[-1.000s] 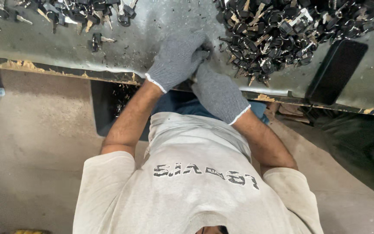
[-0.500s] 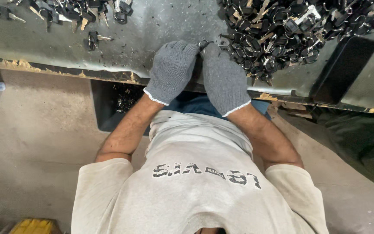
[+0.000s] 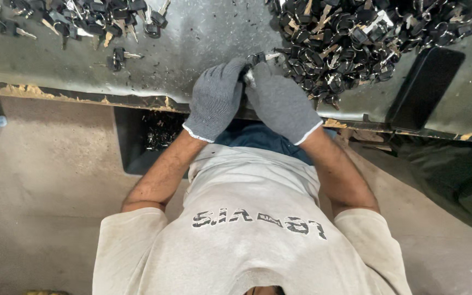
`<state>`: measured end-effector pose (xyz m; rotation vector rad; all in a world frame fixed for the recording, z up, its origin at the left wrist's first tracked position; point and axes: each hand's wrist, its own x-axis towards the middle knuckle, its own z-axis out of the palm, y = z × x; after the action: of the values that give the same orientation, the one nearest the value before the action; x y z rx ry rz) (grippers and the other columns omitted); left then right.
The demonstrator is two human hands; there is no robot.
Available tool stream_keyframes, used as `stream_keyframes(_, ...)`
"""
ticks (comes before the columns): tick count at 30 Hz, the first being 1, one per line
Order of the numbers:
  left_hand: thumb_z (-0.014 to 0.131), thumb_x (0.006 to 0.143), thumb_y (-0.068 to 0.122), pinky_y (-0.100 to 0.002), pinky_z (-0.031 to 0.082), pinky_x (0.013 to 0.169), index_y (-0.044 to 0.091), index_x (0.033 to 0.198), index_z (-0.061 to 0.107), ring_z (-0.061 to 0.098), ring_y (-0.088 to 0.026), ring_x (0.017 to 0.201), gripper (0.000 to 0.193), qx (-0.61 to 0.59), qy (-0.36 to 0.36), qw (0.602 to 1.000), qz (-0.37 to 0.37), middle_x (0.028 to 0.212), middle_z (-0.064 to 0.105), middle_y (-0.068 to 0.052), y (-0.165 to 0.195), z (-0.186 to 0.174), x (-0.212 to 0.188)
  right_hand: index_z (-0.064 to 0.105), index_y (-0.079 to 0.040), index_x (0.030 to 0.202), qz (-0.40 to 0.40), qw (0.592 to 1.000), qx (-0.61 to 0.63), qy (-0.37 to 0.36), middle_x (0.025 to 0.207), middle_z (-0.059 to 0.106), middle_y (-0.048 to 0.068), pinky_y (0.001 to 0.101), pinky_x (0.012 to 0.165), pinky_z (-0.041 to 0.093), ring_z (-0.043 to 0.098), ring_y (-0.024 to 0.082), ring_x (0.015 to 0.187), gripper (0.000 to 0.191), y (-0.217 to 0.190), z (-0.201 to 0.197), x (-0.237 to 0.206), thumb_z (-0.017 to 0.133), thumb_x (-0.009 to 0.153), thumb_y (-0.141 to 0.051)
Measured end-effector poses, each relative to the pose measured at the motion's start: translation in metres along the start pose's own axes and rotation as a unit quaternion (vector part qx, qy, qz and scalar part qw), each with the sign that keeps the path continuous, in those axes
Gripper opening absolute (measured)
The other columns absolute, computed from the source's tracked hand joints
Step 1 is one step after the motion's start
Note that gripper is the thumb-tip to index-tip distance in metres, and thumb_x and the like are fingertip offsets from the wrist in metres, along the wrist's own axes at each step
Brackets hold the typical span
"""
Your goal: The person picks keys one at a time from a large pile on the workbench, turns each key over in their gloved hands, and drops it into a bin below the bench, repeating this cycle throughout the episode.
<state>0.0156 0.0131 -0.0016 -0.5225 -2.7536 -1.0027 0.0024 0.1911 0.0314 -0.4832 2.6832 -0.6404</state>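
While both gloved hands meet at the near edge of the metal workbench [image 3: 203, 49], the left hand [image 3: 214, 101] and right hand [image 3: 282, 104] are closed together on one black-headed key [image 3: 258, 57], its blade poking out toward the big key pile [image 3: 367, 38] on the right. A firm pinch on the head, with the blade kept clear of the pile, would likely serve best. A smaller key cluster [image 3: 83, 16] lies far left, a dark flat slab [image 3: 424, 87] right. Below is a concrete floor [image 3: 39, 180].
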Motion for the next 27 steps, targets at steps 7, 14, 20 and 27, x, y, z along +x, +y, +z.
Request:
stream_keyframes(7,0.075,0.095,0.021,-0.046,0.049,0.072,0.011,0.097,0.063,0.064,-0.032,0.083,0.016,0.098,-0.013,0.995,-0.03,0.087,0.062,-0.011,0.009,-0.007,0.0,0.05,0.009,0.133,0.034,0.998,-0.047,0.024,0.094,0.07,0.024,0.0498,0.058,0.056,0.071,0.041,0.071,0.047,0.004,-0.002,-0.021,0.062,0.103,-0.024)
stream_keyframes(14,0.074,0.084,0.015,-0.046,0.05,0.071,0.01,0.092,0.062,0.065,-0.032,0.081,0.015,0.017,-0.004,0.998,0.052,0.084,0.061,-0.01,-0.001,-0.002,-0.002,0.056,-0.003,0.106,0.009,0.99,-0.136,0.043,0.09,0.07,0.02,0.0483,0.056,0.057,0.071,0.037,0.07,0.017,-0.001,0.006,-0.021,0.062,0.104,-0.019)
stream_keyframes(20,0.079,0.091,0.018,-0.043,0.05,0.072,0.013,0.097,0.067,0.066,-0.028,0.083,0.014,0.07,0.077,0.994,-0.015,0.09,0.066,-0.007,-0.007,-0.034,0.013,0.052,0.005,0.132,0.001,0.999,0.037,-0.026,0.074,0.068,0.025,0.055,0.058,0.054,0.069,0.044,0.068,0.048,0.008,-0.014,-0.016,0.065,0.101,-0.029)
stream_keyframes(27,0.081,0.088,0.036,-0.043,0.049,0.069,0.011,0.101,0.075,0.064,-0.021,0.077,0.029,0.009,0.09,0.995,-0.044,0.084,0.07,-0.005,0.009,0.01,0.082,0.058,0.002,0.106,-0.03,0.999,-0.01,0.016,0.08,0.067,0.025,0.0526,0.061,0.056,0.069,0.043,0.07,0.029,0.004,0.001,-0.019,0.07,0.09,-0.02)
